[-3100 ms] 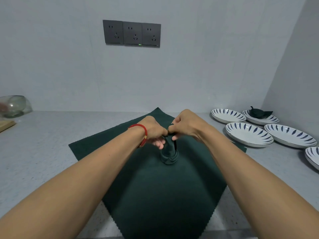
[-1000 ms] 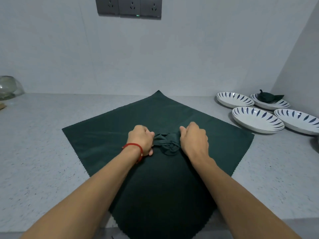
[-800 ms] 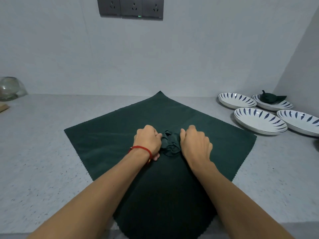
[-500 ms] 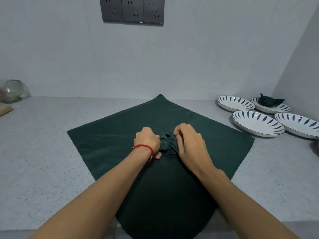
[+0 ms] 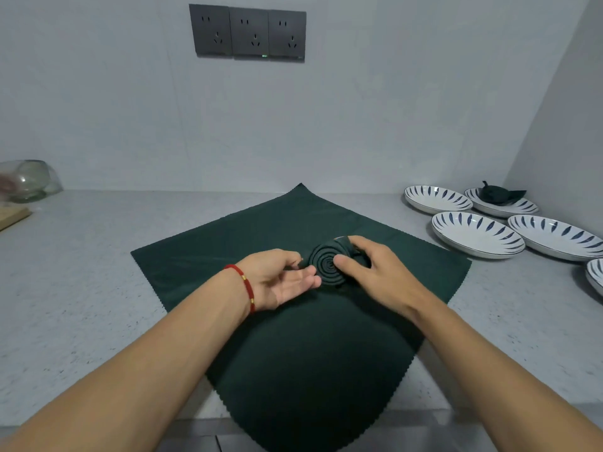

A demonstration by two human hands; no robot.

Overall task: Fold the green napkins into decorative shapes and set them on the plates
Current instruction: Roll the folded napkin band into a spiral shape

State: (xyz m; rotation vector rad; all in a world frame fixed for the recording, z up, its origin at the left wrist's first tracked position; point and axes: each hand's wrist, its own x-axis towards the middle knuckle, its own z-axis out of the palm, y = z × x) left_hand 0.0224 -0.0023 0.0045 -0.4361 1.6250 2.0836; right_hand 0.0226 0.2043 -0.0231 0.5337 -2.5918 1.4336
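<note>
A dark green napkin rolled into a spiral rosette [image 5: 328, 265] is tipped on its side above a flat green cloth [image 5: 293, 337] spread on the counter. My right hand [image 5: 375, 272] grips the rosette, thumb on its coiled face and fingers curled round its far side. My left hand [image 5: 280, 278] lies palm up just left of it, fingers straight, fingertips at the rosette's lower edge. Several white plates with blue leaf marks [image 5: 478, 234] stand at the right; the far one [image 5: 504, 207] carries a folded green napkin [image 5: 497, 194].
A grey speckled counter [image 5: 81, 288] runs to a white wall with three dark sockets [image 5: 248, 32]. A glass bowl [image 5: 26, 179] and a wooden board's corner [image 5: 13, 216] sit at the far left. The counter's front edge lies under my forearms.
The rosette was pressed between both fists on the cloth; now my right hand has tipped it up with the spiral facing me, and my left hand has opened palm up.
</note>
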